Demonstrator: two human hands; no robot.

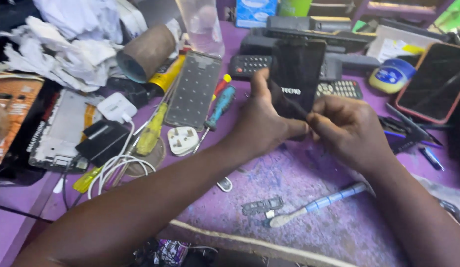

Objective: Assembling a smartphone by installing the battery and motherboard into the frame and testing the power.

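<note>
Gripping black phone, both hands, seemingly.

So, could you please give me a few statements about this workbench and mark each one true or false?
1. Both hands hold the black phone upright above the purple table. True: the left hand and the right hand meet at its lower edge.
2. A toothbrush lies on the table in front of the hands. True.
3. The blue-handled screwdriver is in the right hand. False: it lies on the table, left of the hands.
4. The white plug sits to the right of the phone. False: it lies to the left, near the yellow-handled screwdriver.
5. A cardboard tube lies at the upper left. True.
</note>
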